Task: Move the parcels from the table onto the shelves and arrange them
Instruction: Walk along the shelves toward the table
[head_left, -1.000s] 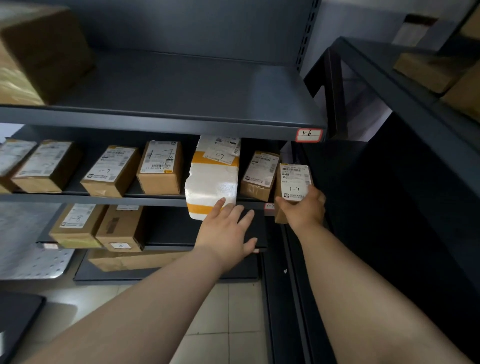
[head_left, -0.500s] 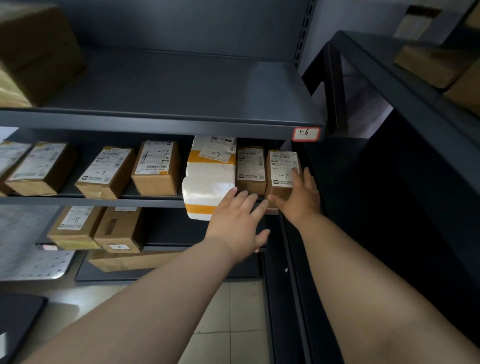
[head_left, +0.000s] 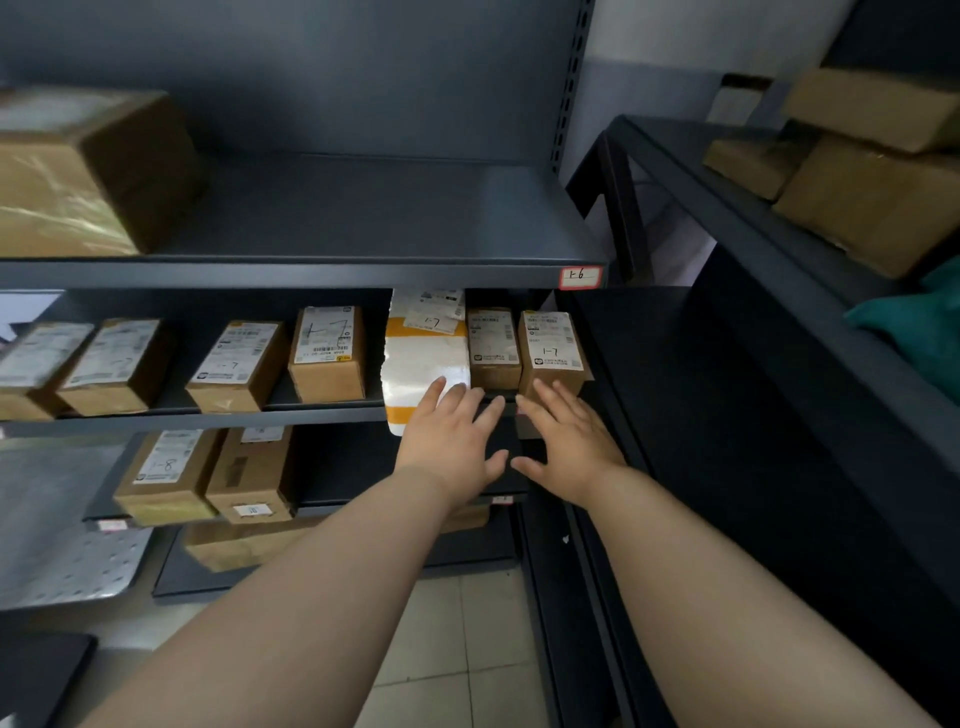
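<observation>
On the middle shelf (head_left: 208, 415): row of labelled boxes, white-and-orange parcel (head_left: 423, 364) overhanging the front edge. Left hand (head_left: 452, 441) flat-fingered against that parcel; right hand (head_left: 566, 447) spread, fingertips at the end box (head_left: 550, 353), gripping nothing. Above, large box (head_left: 88, 171) on the upper shelf (head_left: 311, 270).

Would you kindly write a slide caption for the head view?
Left hand on white parcel, right hand on end box, middle shelf.

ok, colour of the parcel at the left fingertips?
The parcel is white with orange bands, seen in the head view.
</observation>
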